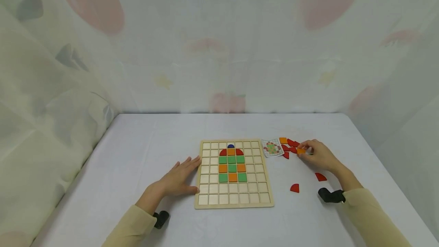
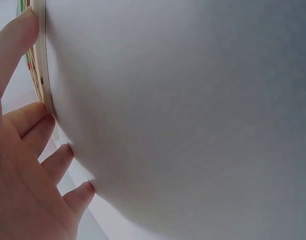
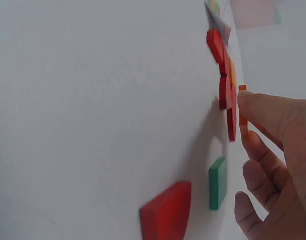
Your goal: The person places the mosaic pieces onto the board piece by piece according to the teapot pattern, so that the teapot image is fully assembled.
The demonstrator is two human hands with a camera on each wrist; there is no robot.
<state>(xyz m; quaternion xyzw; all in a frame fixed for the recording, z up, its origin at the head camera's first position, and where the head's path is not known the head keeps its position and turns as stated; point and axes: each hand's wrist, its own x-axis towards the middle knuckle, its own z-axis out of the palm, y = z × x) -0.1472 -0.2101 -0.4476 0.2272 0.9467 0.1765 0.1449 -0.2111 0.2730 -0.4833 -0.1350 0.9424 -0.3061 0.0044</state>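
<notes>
Head view: right hand [image 1: 319,156] pinches one orange square tile [image 1: 300,151] between thumb and fingertips, at the right end of a cluster of red quarter-round pieces [image 1: 286,155]; a printed card [image 1: 272,148] lies just beside the cluster. Left hand [image 1: 179,178] is spread wide, thumb and fingertips touching the left edge of the wooden board [image 1: 236,206], gripping nothing. Two more red pieces lie apart, nearer the person. Open room: bare white table [image 1: 236,231] between board and right forearm, and along the board's near side; table's far edge is well beyond the board. The board's raised rim and cell ridges are edges a low tile could catch on, I judge. Left wrist view: board shows edge-on; the thumb and nearest fingertips meet its side, the others rest on the table, which would steady the board without clamping it. Right wrist view: the tile is seen edge-on and seems lifted off the table; it looks thin, flat and stiff, probably light, smooth and not fragile. Best hold, by my estimate: opposite side edges, underside left free. A green tile [image 3: 218,183] lies below the hand, close enough that trailing fingers might nudge it.
</notes>
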